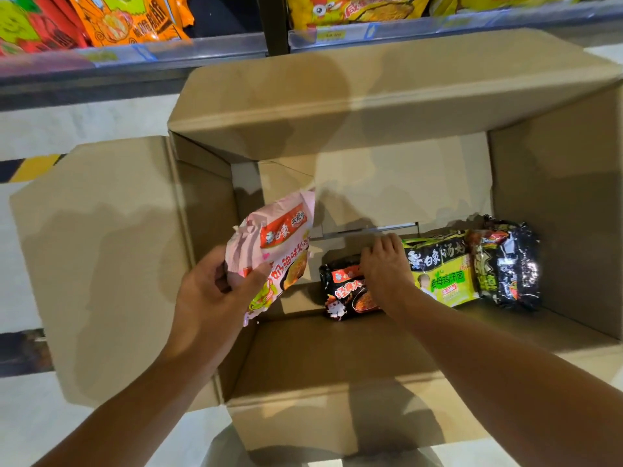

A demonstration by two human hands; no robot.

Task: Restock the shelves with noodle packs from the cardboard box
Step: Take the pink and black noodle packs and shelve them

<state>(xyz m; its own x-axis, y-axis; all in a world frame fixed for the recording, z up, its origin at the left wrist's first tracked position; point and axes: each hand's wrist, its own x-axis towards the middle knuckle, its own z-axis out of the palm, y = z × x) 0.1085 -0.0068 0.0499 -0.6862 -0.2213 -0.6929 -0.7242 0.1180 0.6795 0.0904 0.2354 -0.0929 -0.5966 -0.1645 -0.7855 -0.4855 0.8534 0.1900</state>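
Observation:
An open cardboard box (553, 210) stands on the floor below me. My left hand (215, 294) holds a pink noodle pack (279, 244) above the box's left side. My right hand (384, 267) reaches down inside and closes its fingers on the top edge of a black noodle pack (347, 294) lying on the box floor. Right of it lie a green noodle pack (441, 267) and another black pack (509, 261) against the right wall.
Shelves (168, 52) run along the top of the view, holding orange and red packs (128, 18) at left and yellow packs (357, 8) at right. The box flaps spread out left, front and back. Pale floor surrounds the box.

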